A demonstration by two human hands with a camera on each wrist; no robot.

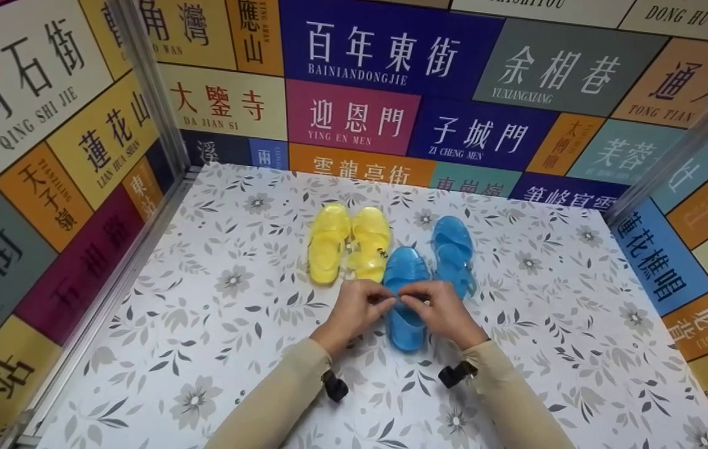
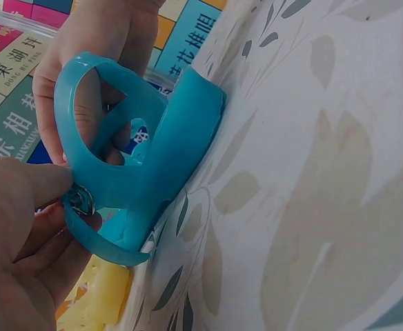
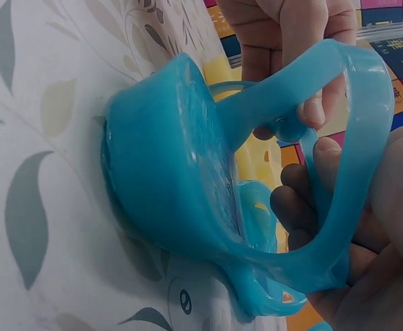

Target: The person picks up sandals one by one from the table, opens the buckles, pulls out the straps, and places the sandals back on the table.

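A blue jelly sandal (image 1: 407,337) stands sole-down on the flower-patterned table (image 1: 235,349), its toe pointing away from me. Both hands meet over its ankle strap. My left hand (image 1: 354,308) pinches the strap right by a small metal buckle (image 2: 83,200), thumb on the near side. From the other side, my right hand (image 1: 447,312) holds the strap (image 3: 315,162) between curled fingers and thumb. In the left wrist view the strap arches above the heel as a loop. The second blue sandal (image 1: 452,234) lies just beyond, to the right.
A pair of yellow sandals, one left (image 1: 329,237) and one right (image 1: 370,227), lies side by side to the left of the blue ones. Panels with Chinese street names (image 1: 354,118) enclose the table at the back and sides, with metal posts (image 1: 160,87) at the corners.
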